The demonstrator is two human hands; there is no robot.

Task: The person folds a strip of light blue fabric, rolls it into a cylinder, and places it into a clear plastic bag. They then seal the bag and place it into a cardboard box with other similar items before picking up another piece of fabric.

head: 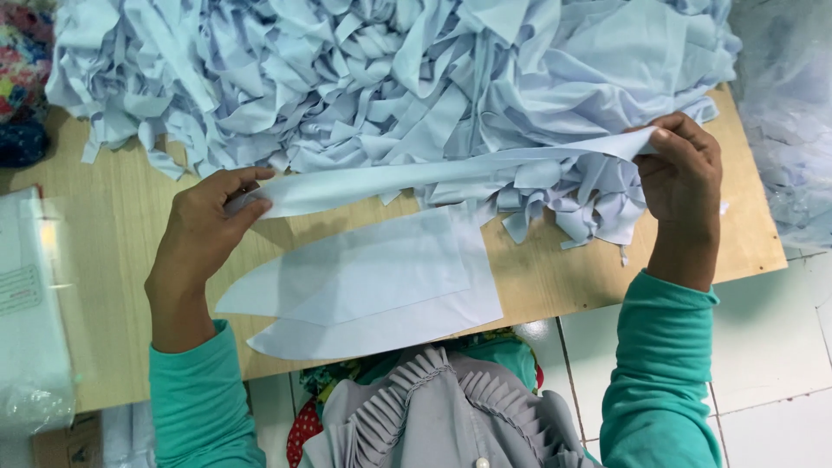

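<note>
Fabric strip (pixel 451 173), pale blue and long, is stretching taut between 2 hands above the wooden table (pixel 113 217). The left hand (pixel 204 230) is pinching the strip's pointed left end between thumb and fingers, while the right hand (pixel 685 173) is gripping the right end, fingers curled over the cloth's edge. Both arms are wearing teal sleeves (pixel 659 364). The strip is hanging just in front of a big heap of cut pieces (pixel 373 69) in the same pale blue, which is covering the far half of the table and spilling toward the right hand. Beneath the strip, 2 flat curved panels (pixel 364 290) are lying stacked on the table's near edge, the upper one sitting slightly left of the lower one, both apart from the strip being held. A clear plastic bag (pixel 30 312) is resting at the table's left side. A grey ruffled garment (pixel 442 407) is showing at the bottom of the view, close to the person's body, and a white tiled floor (pixel 771 347) is showing to the right of the table
</note>
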